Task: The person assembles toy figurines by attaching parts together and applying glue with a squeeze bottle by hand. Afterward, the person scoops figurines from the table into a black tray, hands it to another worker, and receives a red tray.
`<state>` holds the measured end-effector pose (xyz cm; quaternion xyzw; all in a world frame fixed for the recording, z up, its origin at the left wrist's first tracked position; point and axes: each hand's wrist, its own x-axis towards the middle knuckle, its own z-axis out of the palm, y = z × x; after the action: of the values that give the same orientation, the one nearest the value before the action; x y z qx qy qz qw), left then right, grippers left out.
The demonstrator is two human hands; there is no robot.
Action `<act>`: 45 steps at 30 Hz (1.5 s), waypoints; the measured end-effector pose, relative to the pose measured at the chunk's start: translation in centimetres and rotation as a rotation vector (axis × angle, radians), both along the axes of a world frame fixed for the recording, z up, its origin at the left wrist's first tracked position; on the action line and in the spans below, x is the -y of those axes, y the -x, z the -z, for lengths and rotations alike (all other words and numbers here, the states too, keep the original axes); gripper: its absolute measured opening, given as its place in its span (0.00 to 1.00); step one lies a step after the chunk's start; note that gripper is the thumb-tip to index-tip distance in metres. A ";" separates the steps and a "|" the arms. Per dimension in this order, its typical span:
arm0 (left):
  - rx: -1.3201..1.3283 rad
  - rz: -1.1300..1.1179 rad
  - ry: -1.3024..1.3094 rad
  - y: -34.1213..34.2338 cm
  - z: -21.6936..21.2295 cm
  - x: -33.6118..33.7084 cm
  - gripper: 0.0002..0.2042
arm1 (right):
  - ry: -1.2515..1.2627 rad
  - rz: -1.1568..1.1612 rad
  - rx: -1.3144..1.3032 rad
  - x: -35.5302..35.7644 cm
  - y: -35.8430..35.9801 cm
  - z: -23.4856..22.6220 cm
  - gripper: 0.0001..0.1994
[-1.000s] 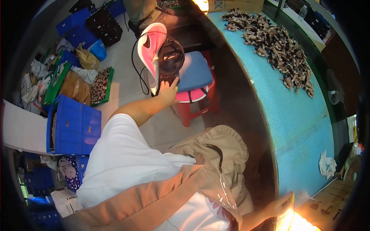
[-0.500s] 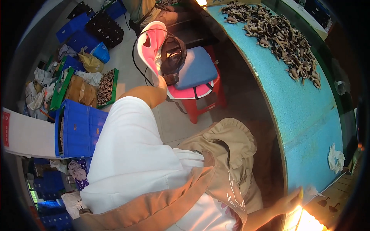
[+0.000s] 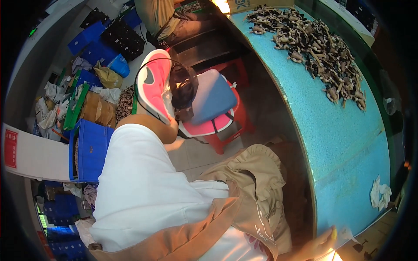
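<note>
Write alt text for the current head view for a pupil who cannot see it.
A person's left hand is at the lower end of a pink-and-white padded object, beside a blue cushion over a red stool. The right hand is by a blue table whose far part bears a heap of small dark and pale pieces.

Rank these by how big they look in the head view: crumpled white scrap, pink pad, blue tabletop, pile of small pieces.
Blue tabletop
Pile of small pieces
Pink pad
Crumpled white scrap

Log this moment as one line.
left hand: at pink pad; right hand: near table; stool: blue cushion atop; table: brown pile
</note>
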<state>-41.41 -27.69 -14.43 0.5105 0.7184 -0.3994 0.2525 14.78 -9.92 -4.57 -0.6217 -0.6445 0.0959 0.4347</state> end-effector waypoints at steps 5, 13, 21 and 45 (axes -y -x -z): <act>0.224 -0.144 -0.022 -3.8 -0.5 0.4 0.18 | -0.027 -0.206 0.120 -1.7 3.0 -0.6 0.09; 1.253 -1.636 -1.355 -0.6 1.3 -22.9 0.08 | 0.023 -0.358 0.389 -4.5 12.0 -2.9 0.16; 0.737 -2.234 -1.603 21.8 9.4 -26.8 0.32 | -0.067 -0.283 0.700 -6.1 15.2 -2.4 0.22; 1.169 -2.271 -1.501 23.2 10.5 -27.6 0.23 | 0.080 -0.247 0.677 -6.2 15.5 -2.7 0.26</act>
<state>-64.57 -0.10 -24.93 -0.2185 0.5562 0.7203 0.3522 -0.71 -3.70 -1.90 -0.5524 -0.8177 -0.0384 0.1570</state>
